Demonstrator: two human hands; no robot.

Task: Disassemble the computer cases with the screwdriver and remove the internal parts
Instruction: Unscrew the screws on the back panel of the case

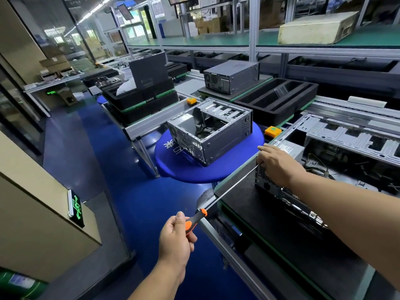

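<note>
My left hand (pixel 176 237) grips the orange-and-black handle of a long screwdriver (pixel 229 190). Its thin shaft runs up and right to the rear corner of an open computer case (pixel 337 148) lying on a black mat at the right. The tip is hidden beside my right hand (pixel 276 163), which rests over that top rear corner, fingers curled on the edge. Inside the case I see metal drive brackets and loose cables. A second stripped case (pixel 207 128) sits on a blue round stool (pixel 194 169) further off.
A closed black case (pixel 232 75) stands on the conveyor behind. Black foam trays (pixel 277 100) and orange button boxes (pixel 273 131) line the conveyor rail. A beige cabinet (pixel 32 213) stands at the left, with blue floor between it and the bench.
</note>
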